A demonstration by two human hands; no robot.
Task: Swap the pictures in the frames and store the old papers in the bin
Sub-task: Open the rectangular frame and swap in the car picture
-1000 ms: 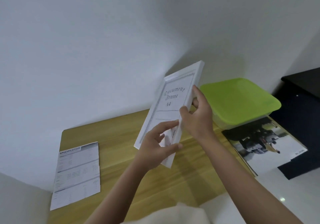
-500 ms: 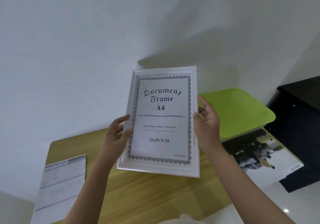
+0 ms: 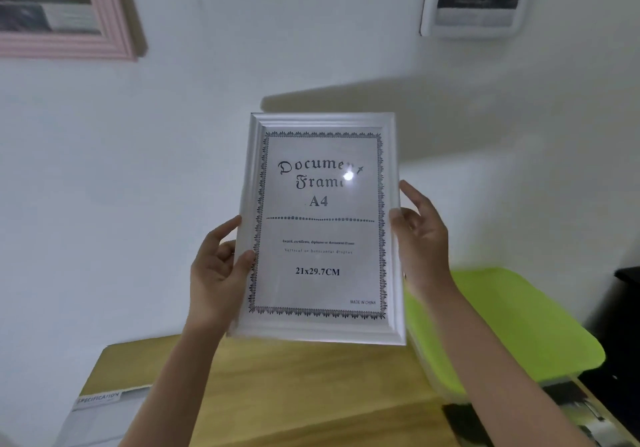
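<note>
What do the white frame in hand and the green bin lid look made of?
White frame: probably painted wood or moulded plastic, with a stepped satin profile; its glossy pane reflects a lamp. Green bin lid: likely plastic, smooth, uniform, with rounded corners.

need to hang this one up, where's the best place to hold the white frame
Grip the white frame by its two long side rails, one hand from each side, as the left hand and right hand do now. It is upright and glass-fronted, so keep fingers on the moulding.
</note>
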